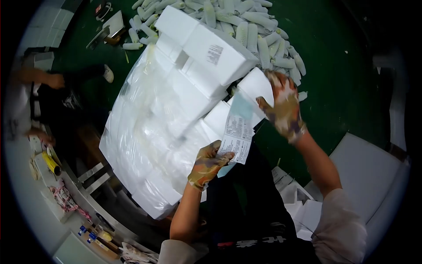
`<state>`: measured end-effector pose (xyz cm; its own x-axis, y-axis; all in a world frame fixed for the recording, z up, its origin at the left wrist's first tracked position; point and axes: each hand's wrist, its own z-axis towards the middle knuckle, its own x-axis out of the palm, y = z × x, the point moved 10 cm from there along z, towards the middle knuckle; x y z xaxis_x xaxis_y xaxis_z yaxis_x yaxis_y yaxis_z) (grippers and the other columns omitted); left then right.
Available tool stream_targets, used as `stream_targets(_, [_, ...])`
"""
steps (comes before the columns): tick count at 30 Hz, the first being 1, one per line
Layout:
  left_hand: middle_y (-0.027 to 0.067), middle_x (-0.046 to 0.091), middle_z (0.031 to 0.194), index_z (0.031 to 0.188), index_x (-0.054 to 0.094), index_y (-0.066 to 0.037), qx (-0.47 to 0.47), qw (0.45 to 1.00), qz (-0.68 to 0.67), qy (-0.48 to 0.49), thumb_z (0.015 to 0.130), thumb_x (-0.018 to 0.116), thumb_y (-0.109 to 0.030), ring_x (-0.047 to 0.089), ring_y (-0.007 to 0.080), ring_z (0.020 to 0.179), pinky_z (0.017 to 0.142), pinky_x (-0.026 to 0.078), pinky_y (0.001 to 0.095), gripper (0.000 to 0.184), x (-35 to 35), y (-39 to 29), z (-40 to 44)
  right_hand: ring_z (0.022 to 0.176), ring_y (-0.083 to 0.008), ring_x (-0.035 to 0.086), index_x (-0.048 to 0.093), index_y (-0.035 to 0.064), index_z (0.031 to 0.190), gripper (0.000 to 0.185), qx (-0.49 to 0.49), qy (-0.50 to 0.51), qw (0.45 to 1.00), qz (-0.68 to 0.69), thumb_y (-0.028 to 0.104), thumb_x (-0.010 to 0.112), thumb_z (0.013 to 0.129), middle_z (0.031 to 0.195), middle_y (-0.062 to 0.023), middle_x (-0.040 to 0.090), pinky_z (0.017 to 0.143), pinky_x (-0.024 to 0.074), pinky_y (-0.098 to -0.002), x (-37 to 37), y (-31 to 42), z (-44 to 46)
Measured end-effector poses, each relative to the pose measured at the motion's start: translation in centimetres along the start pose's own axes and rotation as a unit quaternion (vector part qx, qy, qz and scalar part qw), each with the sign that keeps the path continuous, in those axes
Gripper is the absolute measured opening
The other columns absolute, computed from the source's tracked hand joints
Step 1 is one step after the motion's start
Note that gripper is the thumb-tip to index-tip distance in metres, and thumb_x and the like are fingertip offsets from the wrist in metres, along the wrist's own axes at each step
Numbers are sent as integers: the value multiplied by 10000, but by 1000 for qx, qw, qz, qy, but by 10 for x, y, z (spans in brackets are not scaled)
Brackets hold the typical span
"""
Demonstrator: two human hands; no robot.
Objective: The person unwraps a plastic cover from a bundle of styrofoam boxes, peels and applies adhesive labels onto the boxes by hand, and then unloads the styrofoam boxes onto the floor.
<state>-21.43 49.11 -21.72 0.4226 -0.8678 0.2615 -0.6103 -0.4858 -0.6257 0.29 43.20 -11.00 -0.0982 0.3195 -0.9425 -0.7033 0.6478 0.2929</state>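
Beside the white foam boxes (239,50), our left hand (209,165) pinches a printed white paper strip (238,134) between closed fingers; our right hand (283,105) touches one, fingers spread

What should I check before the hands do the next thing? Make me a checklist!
1. Left hand grips the paper: ok, fingers and thumb pinch its lower end.
2. Right hand at the small box: ok, it is spread at the box's edge.
3. Paper stuck to the small box: cannot tell, it only overlaps it in view.
4. Print shows on the big box: ok, on its side.
5. Paper's words readable from here: not ok, too small.
6. Other person away from the small box: ok.
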Motion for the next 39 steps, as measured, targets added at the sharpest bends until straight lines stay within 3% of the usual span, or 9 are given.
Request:
stream_targets(12, [34,555,1027,1136,525,-19,107,966,200,125,797,587,45,512,129,908,814,411,232,350,75,-9,33,732,-110,567,647,-20,930,208,229,296,736,564,143,709,818,831,-52,610,658,475,-251,74,-38,-108])
stream_targets(14, [34,569,1019,1128,531,-12,66,981,114,142,779,594,59,521,123,918,822,411,231,362,70,17,45,686,-133,597,658,-17,893,182,294,361,514,720,134,717,809,775,-72,631,631,498,-271,128,-49,-145])
stream_targets(19, [96,596,1047,1137,527,12,-53,992,-115,13,720,586,109,578,186,971,865,460,295,432,11,86,75,648,-177,626,642,1,952,304,426,201,566,676,207,744,754,758,-82,642,589,526,-294,181,-205,-139])
stream_targets(22, [142,601,1052,1153,499,49,-68,973,-203,-85,708,559,111,592,232,978,875,471,326,453,-26,114,70,711,-152,610,638,14,948,213,292,-142,760,563,180,659,817,802,-68,637,662,510,-271,170,-318,-100])
stream_targets(24, [156,604,1045,1140,496,45,-81,966,-224,-98,721,544,112,596,243,978,882,470,344,427,-37,129,64,794,-129,597,605,25,1030,219,192,-105,959,179,119,606,831,910,-70,631,704,488,-257,116,-279,-59])
stream_targets(29, [157,612,1030,1121,501,44,-104,956,-223,-158,734,549,120,606,243,966,875,478,352,397,-60,169,54,966,-263,502,503,78,911,155,102,243,963,-51,187,412,849,1040,-117,502,839,431,-378,285,-216,-130])
stream_targets(33, [145,623,1004,1102,519,39,-103,957,-218,-161,722,580,122,620,224,911,830,496,327,394,-68,176,42,1107,-285,487,537,56,1126,345,-23,171,980,-103,192,511,810,1203,-124,516,915,423,-381,258,-170,-148])
stream_targets(36, [131,625,1007,1109,527,39,-85,961,-207,-164,722,591,120,614,204,912,833,490,313,401,-72,173,42,1018,-229,541,534,61,1145,338,56,279,935,212,187,564,832,1101,-122,556,875,446,-356,284,-181,-136])
stream_targets(39, [114,626,1013,1121,532,43,-76,972,-158,-158,735,609,115,605,182,914,842,480,293,400,-61,148,53,851,-167,587,531,40,1130,296,219,297,711,599,235,544,906,933,-96,599,684,495,-301,349,-240,-98])
